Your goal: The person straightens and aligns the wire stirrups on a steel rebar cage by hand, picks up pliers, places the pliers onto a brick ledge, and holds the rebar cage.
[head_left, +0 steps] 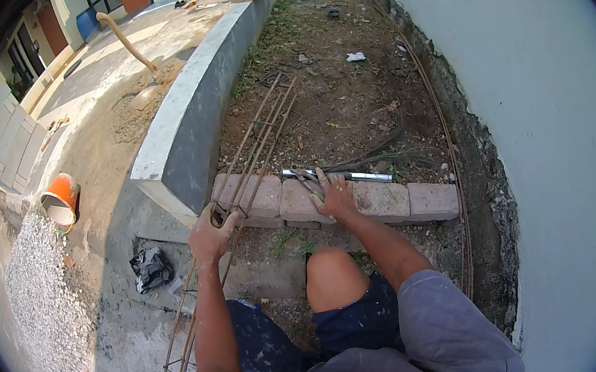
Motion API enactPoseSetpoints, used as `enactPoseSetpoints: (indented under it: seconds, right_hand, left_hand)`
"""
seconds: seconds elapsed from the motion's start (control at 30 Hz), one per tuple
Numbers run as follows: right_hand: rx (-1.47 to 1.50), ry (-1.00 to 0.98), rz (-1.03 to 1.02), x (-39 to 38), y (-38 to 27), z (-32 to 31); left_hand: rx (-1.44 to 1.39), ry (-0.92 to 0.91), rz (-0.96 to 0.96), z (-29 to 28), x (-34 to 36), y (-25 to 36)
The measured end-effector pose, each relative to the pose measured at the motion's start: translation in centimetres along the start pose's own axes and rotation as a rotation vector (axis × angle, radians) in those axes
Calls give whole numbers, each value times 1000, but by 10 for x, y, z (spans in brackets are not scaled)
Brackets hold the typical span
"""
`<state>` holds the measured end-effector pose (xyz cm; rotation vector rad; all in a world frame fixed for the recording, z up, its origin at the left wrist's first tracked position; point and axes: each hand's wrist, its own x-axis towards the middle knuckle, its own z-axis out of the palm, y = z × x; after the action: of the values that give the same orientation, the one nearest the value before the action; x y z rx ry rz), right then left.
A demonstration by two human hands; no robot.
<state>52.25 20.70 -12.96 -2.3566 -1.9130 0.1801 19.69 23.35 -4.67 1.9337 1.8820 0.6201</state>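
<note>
A long, narrow rebar cage (247,165) of thin rusty bars and wire ties slants across a low row of pale blocks (381,201). My left hand (211,236) is closed around its bars at the near side of the blocks. My right hand (338,198) rests over the block row, its fingers around a grey two-handled tool that looks like pincers (307,181). Just beyond the fingers, a shiny metal bar (376,176) lies along the far edge of the blocks. The tool's jaws are hard to make out.
A low plastered wall (189,107) runs along the left, and a tall white wall (542,104) rises on the right. Loose wire (397,157) and long rods (442,111) lie on the soil. Leftward are an orange bucket (61,197), gravel (46,267) and a black plastic bag (151,270).
</note>
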Motion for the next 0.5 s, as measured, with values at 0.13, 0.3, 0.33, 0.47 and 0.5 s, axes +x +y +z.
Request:
enactPoseSetpoints:
  seconds: [0.13,0.3,0.33,0.47,0.5]
  right_hand:
    - [18,46,-17,-1,0,1]
    - [-1,20,7,-1,0,0]
    - [11,43,-6,-1,0,0]
    - [24,37,-7,0,-1,-1]
    - [16,14,6,0,-1,-1]
  left_hand:
    - [-19,23,16,0,-1,0]
    - [2,14,8,-4,-3,5]
    - [-13,28,20,-4,-3,5]
    - [-18,28,20,-4,-3,5]
    - [-4,23,17,-3,-3,4]
